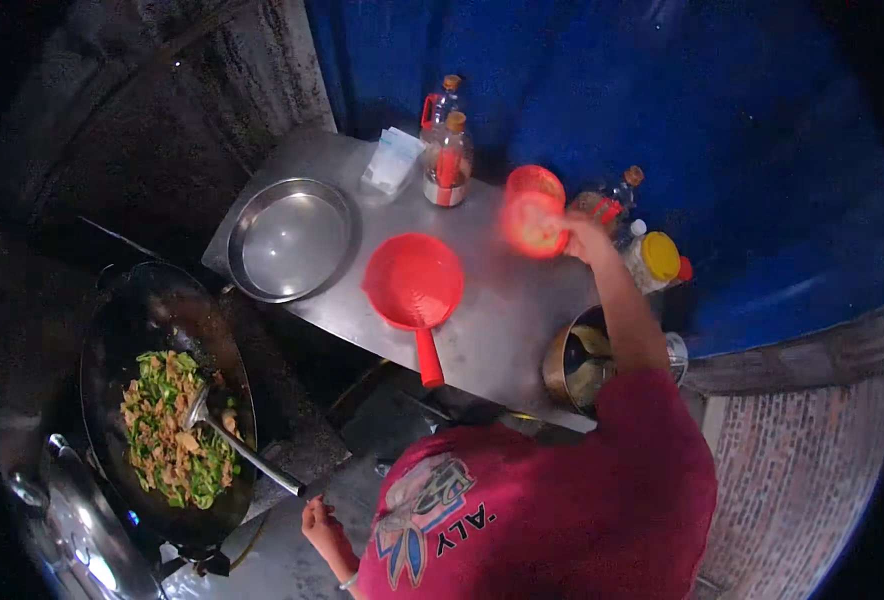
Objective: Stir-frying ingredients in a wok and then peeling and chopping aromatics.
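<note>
On my dark red cloth shirt (572,485), closer to me than the round red plastic scoop with a handle (414,282), I see a few black letters (476,519) in a short slanted row, next to a blue-and-grey picture (430,505).

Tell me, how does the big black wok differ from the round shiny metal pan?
The big black wok looks larger than the round shiny metal pan. The wok holds chopped green and brown food; no food shows in the pan. The wok is dark, the pan silvery. Both are wide and open.
</note>
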`<state>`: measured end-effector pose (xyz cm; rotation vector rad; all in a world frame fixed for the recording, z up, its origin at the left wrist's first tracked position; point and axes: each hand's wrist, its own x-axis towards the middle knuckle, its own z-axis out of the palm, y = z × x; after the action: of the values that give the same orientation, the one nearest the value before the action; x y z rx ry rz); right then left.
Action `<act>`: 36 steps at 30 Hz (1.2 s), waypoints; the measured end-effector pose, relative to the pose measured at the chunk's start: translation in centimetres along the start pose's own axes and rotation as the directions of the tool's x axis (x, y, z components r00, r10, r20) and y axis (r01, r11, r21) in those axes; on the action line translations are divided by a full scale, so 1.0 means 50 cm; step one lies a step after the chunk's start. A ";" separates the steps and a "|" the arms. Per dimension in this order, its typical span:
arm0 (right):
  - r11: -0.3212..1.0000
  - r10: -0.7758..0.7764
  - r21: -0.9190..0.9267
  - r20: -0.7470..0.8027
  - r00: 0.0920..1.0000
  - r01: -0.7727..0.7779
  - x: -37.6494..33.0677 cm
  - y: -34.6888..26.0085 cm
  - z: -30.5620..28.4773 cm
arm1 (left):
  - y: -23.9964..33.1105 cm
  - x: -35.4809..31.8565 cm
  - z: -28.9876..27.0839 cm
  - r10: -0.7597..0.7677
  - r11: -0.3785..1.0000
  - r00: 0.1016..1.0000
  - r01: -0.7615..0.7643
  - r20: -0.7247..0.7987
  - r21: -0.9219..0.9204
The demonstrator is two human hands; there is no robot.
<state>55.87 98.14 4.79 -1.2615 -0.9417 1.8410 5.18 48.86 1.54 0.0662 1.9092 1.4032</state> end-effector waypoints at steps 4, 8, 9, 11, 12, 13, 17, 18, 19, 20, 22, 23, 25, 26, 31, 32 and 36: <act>0.834 -0.359 -0.551 -0.593 0.721 -0.039 0.139 0.031 -0.134 | -0.020 0.009 0.002 0.018 1.000 1.000 -0.018 0.001 0.012; 0.206 -0.531 -0.801 -0.573 0.624 -0.561 0.163 0.018 -0.094 | -0.026 -0.009 0.003 0.003 0.999 1.000 -0.002 -0.022 0.045; 0.383 -0.523 -0.747 -0.660 0.539 -0.543 0.152 0.009 -0.047 | -0.025 -0.020 -0.005 -0.007 0.998 0.999 0.009 -0.037 0.057; 0.540 -0.493 -0.674 -0.739 0.459 -0.504 0.153 0.008 -0.014 | -0.026 -0.033 -0.019 -0.016 0.999 0.998 0.019 -0.063 0.046; 0.494 -0.501 -0.703 -0.711 0.493 -0.512 0.156 0.011 -0.025 | -0.028 -0.036 -0.024 -0.026 0.999 0.997 0.028 -0.067 0.037; 0.445 -0.508 -0.731 -0.682 0.527 -0.517 0.155 0.010 -0.032 | -0.030 -0.039 -0.029 -0.036 0.999 0.997 0.038 -0.069 0.028; 0.417 -0.509 -0.730 -0.681 0.525 -0.542 0.168 -0.004 0.005 | -0.021 -0.072 -0.047 -0.096 0.995 0.987 0.095 -0.127 -0.013; 0.433 -0.506 -0.712 -0.700 0.504 -0.553 0.174 -0.001 0.023 | -0.026 -0.073 -0.050 -0.104 0.994 0.983 0.101 -0.153 -0.029; 0.146 -0.539 -0.838 -0.514 0.667 -0.526 0.182 0.001 0.031 | -0.036 -0.077 -0.061 -0.097 0.994 0.983 0.088 -0.156 -0.068; -0.153 -0.504 -0.891 -0.302 0.809 -0.428 0.180 -0.002 0.015 | -0.046 -0.081 -0.070 -0.089 0.992 0.982 0.072 -0.166 -0.108; -0.332 -0.608 -0.854 -0.130 0.783 -0.400 0.131 -0.002 0.089 | -0.048 -0.112 -0.099 -0.052 0.995 0.966 0.028 -0.253 -0.096; -0.447 -0.646 -0.880 0.194 0.738 -0.159 0.165 -0.010 0.019 | -0.041 -0.100 -0.097 -0.029 0.998 0.967 0.013 -0.253 -0.062; -0.309 -0.666 -0.951 0.195 0.720 -0.028 0.205 -0.055 -0.024 | -0.045 -0.080 -0.108 -0.030 0.989 0.966 -0.007 -0.255 -0.145; -0.326 -0.640 -0.944 0.262 0.722 0.053 0.199 -0.033 -0.010 | -0.043 -0.084 -0.121 -0.052 0.993 0.962 0.020 -0.269 -0.120; 0.183 -0.262 -0.718 0.623 0.737 0.672 -0.122 0.003 0.736 | -0.069 -0.100 -0.196 0.029 0.998 0.937 -0.044 -0.349 -0.033; 0.203 -0.098 -0.704 0.677 0.730 0.680 -0.194 0.018 0.823 | -0.079 -0.100 -0.213 0.019 0.997 0.934 -0.045 -0.357 -0.064; -0.001 0.035 -0.523 0.852 0.523 0.852 -0.355 0.170 1.045 | -0.131 -0.107 -0.319 -0.012 0.973 0.940 -0.068 -0.342 -0.219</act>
<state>9.91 69.69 18.81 -0.4414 -2.9600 0.8176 2.06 31.12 0.75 -0.2805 2.0097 1.7354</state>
